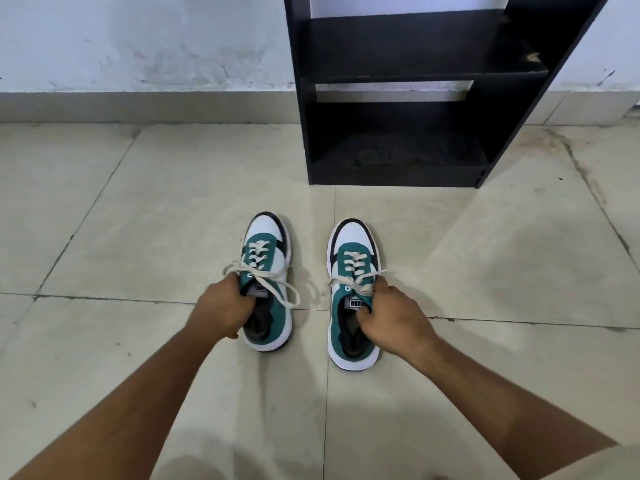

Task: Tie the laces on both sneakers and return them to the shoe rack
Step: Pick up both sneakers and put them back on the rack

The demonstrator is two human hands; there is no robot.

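Observation:
Two green, white and black sneakers stand side by side on the tiled floor, toes pointing away from me. The left sneaker (pixel 268 244) has its cream laces tied in a bow, and my left hand (pixel 221 311) grips its tongue and collar with fingers inside the opening. The right sneaker (pixel 351 244) also shows a tied bow; my right hand (pixel 393 315) holds its tongue and collar the same way. A black shoe rack (pixel 408 88) stands beyond the sneakers against the wall, its two visible shelves bare.
Beige floor tiles (pixel 156 220) with dark grout lines spread all around. A scuffed white wall (pixel 138 43) with a tiled skirting runs along the back. My knees show at the bottom edge.

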